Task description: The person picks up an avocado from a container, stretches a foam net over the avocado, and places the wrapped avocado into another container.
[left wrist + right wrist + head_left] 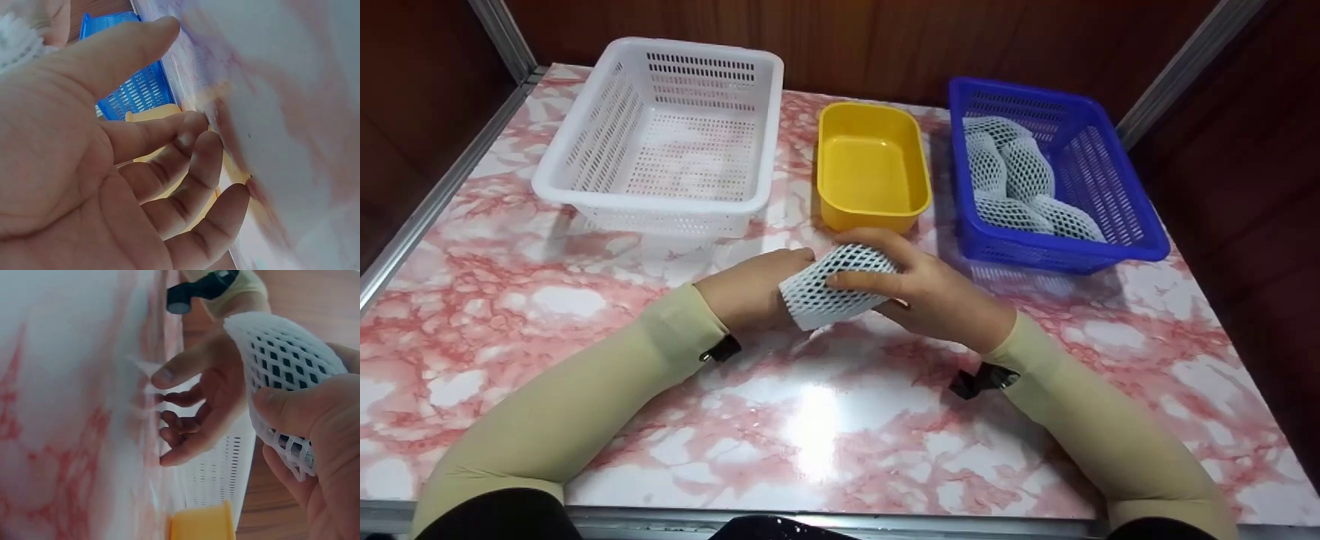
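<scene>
Over the middle of the table, my right hand (941, 300) grips a white foam net sleeve (821, 300), thumb on one side and fingers on the other. Dark patches show through its mesh in the right wrist view (284, 360); whether anything is inside, I cannot tell. Beside the sleeve is my left hand (746, 289), partly behind it in the head view. In the left wrist view its palm (62, 169) is bare and its fingers are loosely bent, the fingertips at the tabletop.
Behind the hands stands a yellow plastic box (874, 214). A white slotted basket (660, 201) is at the back left. At the back right, a blue basket (1140, 244) contains several white foam net sleeves (1027, 169). All stand on the marble-patterned table (840, 450).
</scene>
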Action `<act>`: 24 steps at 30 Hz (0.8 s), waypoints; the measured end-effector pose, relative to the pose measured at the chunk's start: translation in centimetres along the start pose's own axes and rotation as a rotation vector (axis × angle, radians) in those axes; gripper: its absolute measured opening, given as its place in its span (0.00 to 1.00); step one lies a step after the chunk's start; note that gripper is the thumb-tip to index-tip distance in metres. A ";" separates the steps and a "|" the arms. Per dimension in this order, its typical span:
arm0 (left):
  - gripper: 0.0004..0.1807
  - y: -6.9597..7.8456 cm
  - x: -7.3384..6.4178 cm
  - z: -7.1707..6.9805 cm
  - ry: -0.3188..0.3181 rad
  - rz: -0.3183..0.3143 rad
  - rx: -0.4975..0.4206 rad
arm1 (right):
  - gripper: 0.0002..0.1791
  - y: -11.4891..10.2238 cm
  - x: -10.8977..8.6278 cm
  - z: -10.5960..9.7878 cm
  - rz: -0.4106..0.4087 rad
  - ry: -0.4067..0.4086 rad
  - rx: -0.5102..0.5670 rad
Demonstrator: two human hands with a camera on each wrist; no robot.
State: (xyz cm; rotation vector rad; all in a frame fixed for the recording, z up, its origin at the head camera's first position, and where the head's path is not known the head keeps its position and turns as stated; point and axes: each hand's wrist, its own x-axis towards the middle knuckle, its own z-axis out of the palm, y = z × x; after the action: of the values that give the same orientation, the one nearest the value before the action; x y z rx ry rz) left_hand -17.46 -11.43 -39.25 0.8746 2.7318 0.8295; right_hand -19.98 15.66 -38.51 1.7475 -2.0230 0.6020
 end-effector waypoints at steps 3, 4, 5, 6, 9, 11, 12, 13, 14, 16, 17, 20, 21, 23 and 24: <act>0.20 -0.1 -0.5 0.0 0.016 -0.018 -0.091 | 0.34 -0.1 0.3 -0.7 0.047 0.020 0.019; 0.24 0.0 -0.6 0.0 0.010 -0.035 -0.116 | 0.36 -0.1 0.4 -1.0 0.063 0.034 0.019; 0.26 0.0 -0.6 0.1 0.002 -0.053 -0.114 | 0.39 0.0 0.5 -1.4 0.084 0.055 0.023; 0.26 0.1 -0.5 0.1 -0.013 -0.067 -0.080 | 0.40 0.0 0.7 -1.8 0.111 0.083 0.033; 0.18 0.3 0.1 0.2 -0.068 -0.115 0.077 | 0.43 0.5 1.0 -3.5 0.260 0.190 0.078; 0.13 0.5 0.6 0.2 -0.097 -0.103 0.215 | 0.43 1.1 1.0 -5.0 0.414 0.271 0.080; 0.12 0.5 0.8 0.3 -0.111 -0.094 0.262 | 0.43 1.6 1.0 -5.9 0.504 0.306 0.074; 0.13 0.6 1.1 0.3 -0.121 -0.090 0.283 | 0.43 2.2 1.0 -6.8 0.595 0.327 0.053; 0.15 0.7 1.2 0.3 -0.131 -0.089 0.300 | 0.43 2.9 1.0 -7.8 0.693 0.334 0.023; 0.18 0.7 1.4 0.3 -0.147 -0.097 0.316 | 0.45 4.9 0.7 -9.9 0.856 0.307 -0.045; 0.21 0.7 1.5 0.3 -0.153 -0.104 0.323 | 0.47 6.0 0.6 -11.0 0.938 0.283 -0.067; 0.26 0.8 1.5 0.2 -0.162 -0.116 0.333 | 0.52 9.5 0.0 -14.3 1.161 0.142 -0.119; 0.26 0.8 1.5 0.2 -0.161 -0.115 0.333 | 0.54 10.7 -0.4 -15.3 1.217 0.093 -0.131; 0.27 0.7 1.5 0.2 -0.157 -0.114 0.336 | 0.58 12.8 -1.3 -17.0 1.317 0.013 -0.147; 0.27 0.7 1.5 0.2 -0.155 -0.115 0.338 | 0.61 13.7 -1.7 -17.7 1.355 -0.028 -0.151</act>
State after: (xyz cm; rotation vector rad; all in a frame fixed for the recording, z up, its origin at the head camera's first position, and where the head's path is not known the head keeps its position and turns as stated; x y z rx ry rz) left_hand -18.23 -10.00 -39.02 0.7887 2.7927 0.2695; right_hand -32.94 28.70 -25.67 0.0638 -2.9487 0.7084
